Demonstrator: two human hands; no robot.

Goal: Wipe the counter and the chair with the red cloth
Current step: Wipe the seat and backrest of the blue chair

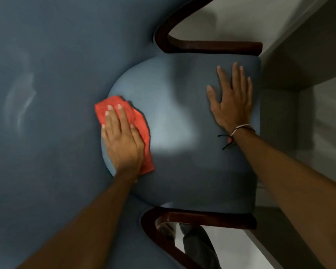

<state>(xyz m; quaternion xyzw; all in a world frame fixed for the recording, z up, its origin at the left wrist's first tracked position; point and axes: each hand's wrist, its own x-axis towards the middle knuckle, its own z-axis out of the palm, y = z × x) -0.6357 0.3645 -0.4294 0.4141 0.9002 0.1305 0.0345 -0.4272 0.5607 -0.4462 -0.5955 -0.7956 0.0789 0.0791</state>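
Observation:
A blue upholstered chair (175,117) with dark wooden armrests fills the view, its backrest (47,94) spreading over the left side. My left hand (122,140) lies flat on the red cloth (142,125), pressing it onto the seat where the seat meets the backrest. My right hand (233,100) rests flat with fingers spread on the seat near its front edge, holding nothing. A string bracelet circles my right wrist.
One wooden armrest (211,46) runs above the seat, the other (202,218) below it. A grey counter or wall edge (291,61) stands close to the right of the seat front. Light floor (217,16) shows beyond the armrests.

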